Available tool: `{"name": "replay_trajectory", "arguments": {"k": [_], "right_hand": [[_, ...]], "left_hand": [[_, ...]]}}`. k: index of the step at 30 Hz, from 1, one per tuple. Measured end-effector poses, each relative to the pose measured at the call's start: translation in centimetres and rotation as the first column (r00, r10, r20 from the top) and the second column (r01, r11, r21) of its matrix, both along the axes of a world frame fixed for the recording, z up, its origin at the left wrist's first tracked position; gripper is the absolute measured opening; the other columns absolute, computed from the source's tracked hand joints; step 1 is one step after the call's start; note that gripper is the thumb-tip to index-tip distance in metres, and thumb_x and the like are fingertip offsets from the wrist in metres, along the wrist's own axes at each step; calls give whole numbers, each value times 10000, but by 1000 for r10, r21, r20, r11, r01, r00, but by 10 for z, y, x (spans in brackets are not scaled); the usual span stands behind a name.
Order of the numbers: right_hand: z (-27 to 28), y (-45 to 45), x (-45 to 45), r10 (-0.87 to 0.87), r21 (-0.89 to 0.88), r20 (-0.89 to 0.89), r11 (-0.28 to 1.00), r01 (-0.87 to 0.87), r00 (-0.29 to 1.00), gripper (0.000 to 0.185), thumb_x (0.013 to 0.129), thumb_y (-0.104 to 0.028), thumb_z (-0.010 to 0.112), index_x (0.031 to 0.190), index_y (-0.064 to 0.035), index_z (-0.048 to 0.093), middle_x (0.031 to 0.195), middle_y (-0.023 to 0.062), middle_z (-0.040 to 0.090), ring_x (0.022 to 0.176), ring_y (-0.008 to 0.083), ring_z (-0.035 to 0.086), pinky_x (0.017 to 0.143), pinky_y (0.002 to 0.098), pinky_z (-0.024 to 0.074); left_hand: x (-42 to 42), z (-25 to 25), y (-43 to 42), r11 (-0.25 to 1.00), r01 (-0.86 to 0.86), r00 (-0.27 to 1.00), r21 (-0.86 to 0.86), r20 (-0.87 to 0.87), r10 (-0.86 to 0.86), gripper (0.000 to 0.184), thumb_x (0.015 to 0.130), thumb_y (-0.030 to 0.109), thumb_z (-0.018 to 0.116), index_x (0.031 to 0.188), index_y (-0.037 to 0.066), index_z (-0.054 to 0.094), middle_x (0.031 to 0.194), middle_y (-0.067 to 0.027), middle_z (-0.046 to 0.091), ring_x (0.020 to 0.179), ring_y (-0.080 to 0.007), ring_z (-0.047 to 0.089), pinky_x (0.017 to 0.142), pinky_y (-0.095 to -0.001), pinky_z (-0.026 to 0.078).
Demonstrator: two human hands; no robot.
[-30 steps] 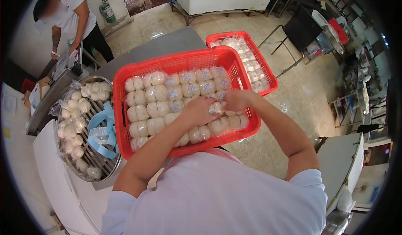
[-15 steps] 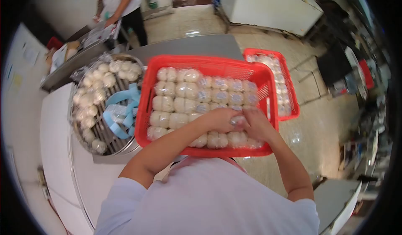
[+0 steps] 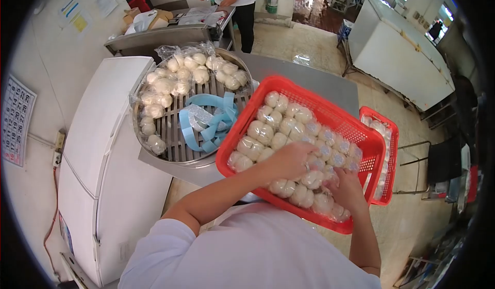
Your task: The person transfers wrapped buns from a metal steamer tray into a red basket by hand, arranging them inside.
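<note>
Inside the red basket [image 3: 335, 121], I see the left hand [image 3: 295, 160] and right hand [image 3: 348, 188] half curled over wrapped buns [image 3: 302, 196], now parted, so each seems free to work, though I can't tell their grip.

View swung left; wall calendar [image 3: 18, 121] now in sight; left fingers [image 3: 305, 155], right fingers [image 3: 340, 180] parted

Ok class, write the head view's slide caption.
Left hand and right hand among wrapped buns in a red plastic basket.
</note>
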State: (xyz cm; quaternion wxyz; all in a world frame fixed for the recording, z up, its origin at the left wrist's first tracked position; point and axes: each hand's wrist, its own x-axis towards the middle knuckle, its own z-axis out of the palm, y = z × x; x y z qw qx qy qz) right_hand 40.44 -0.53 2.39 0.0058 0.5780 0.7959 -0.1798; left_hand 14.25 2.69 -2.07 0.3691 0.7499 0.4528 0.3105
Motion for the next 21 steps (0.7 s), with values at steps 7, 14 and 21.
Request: {"name": "replay_trajectory", "arguments": {"k": [7, 14, 21], "right_hand": [[12, -11, -117, -143, -97, -435, 989, 111, 889, 531, 965, -292, 738, 1371, 27, 615, 1382, 267, 627, 1321, 421, 571, 1133, 462, 442], [3, -34, -206, -229, -149, -498, 973, 178, 836, 543, 960, -274, 738, 1375, 49, 604, 1365, 278, 629, 1256, 428, 616, 1064, 456, 494], [2, -45, -205, -476, -180, -550, 870, 459, 686, 498, 938, -210, 782, 1332, 60, 640, 1293, 268, 678, 1175, 402, 669, 1022, 440, 524]], "left_hand": [[-185, -36, 104, 687, -665, 746, 293, 224, 627, 398, 802, 24, 701, 1198, 53, 706, 1167, -184, 709, 1133, -379, 659, 986, -452, 532], [-262, -90, 184, 714, -425, 780, 556, -175, 601, 352, 789, 88, 767, 1136, 77, 711, 1208, -177, 679, 1172, -384, 602, 1014, -493, 484], [-284, -60, 198, 722, -469, 880, 508, 204, 428, 131, 895, -17, 634, 981, 22, 724, 1046, -119, 751, 989, -315, 698, 907, -387, 548]]}}
